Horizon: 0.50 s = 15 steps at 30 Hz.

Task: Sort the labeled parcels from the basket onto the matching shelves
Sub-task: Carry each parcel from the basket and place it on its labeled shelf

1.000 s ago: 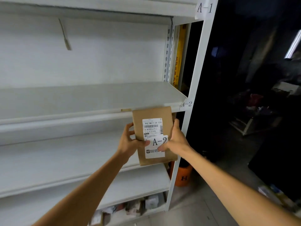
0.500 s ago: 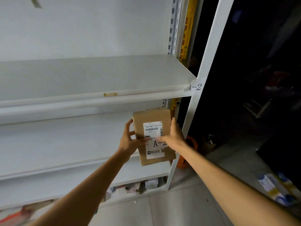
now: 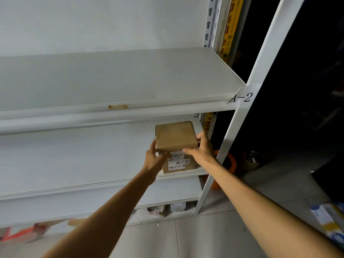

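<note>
Parcel (image 3: 176,136), A-2 label: clamping it between left hand (image 3: 155,158) and right hand (image 3: 202,149), curling fingers round its sides, resting its base on shelf (image 3: 74,161) under both hands.

Between your left hand (image 3: 155,159) and right hand (image 3: 202,148), the parcel (image 3: 176,138) is plain brown cardboard. Its label (image 3: 179,162) is white with black print and a black "A-2". Above your hands the shelf (image 3: 111,81) is pale grey-white, with a tan tape scrap (image 3: 118,106) on its edge. Right of your right hand stands a white post (image 3: 260,71), and behind it is something orange (image 3: 231,162).
</note>
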Available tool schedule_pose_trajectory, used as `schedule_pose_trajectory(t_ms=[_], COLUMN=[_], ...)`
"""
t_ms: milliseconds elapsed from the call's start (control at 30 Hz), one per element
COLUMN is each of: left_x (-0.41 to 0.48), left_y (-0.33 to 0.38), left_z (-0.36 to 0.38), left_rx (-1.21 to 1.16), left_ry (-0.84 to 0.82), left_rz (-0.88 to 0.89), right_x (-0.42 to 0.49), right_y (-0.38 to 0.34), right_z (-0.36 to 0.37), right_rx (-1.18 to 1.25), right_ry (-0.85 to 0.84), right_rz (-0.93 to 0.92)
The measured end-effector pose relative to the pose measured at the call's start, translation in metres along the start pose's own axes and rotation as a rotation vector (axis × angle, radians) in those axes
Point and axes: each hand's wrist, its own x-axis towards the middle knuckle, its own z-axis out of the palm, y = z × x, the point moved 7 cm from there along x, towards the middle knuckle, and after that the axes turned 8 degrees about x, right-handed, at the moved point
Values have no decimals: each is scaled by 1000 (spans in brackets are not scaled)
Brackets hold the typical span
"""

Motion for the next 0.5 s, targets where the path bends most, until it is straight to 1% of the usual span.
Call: schedule_pose_trajectory(t_ms=[100, 133, 200, 233, 300, 333, 367, 433, 500], left_x=[8, 9, 10, 10, 6, 5, 6, 6, 3], left_y=[-1, 0, 1, 0, -4, -7, -11, -12, -9], left_z=[1, 0, -5, -7, -7, -6, -5, -3, 5], left_rx=[32, 50, 86, 106, 115, 103, 93, 95, 108], left_ry=[-64, -78, -100, -109, -143, -154, -149, -139, -177], left_rz=[-50, -50, -45, -41, -47, -46, -49, -31, -19], right_x=[6, 7, 5, 2, -3, -4, -3, -1, -1], right_y=[-8, -11, -21, -25, -28, -26, -24, -26, -26], right_z=[5, 9, 19, 28, 48, 56, 59, 55, 45], right_rx=[-55, -135, -429, -594, -788, -830, -831, -786, -802], right_ry=[-15, -23, -47, -91, -247, -304, -318, -275, -252], right_rz=[-20, -55, -182, -265, -390, -409, -401, -387, -390])
